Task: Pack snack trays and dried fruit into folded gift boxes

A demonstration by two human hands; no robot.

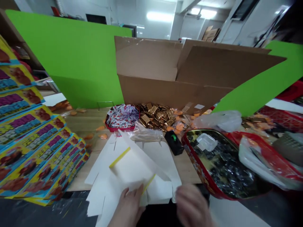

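Observation:
A partly folded white carton (132,167) with yellow edges lies at the front of the table, on top of flat white card blanks (101,176). My left hand (130,201) is at the carton's near edge, its fingers bent against the card. To the right, past the near right corner of the blanks, my right hand (191,201) is raised and smeared by motion, apart from the carton. Whether it holds anything is hidden by the blur.
Printed yellow boxes (40,151) are stacked at left. Behind are a red tray of sachets (123,116), gold-wrapped pieces (156,115) and a cardboard box (170,91). A black tape dispenser (174,142) and a red tin of dark packets (227,167) stand at right.

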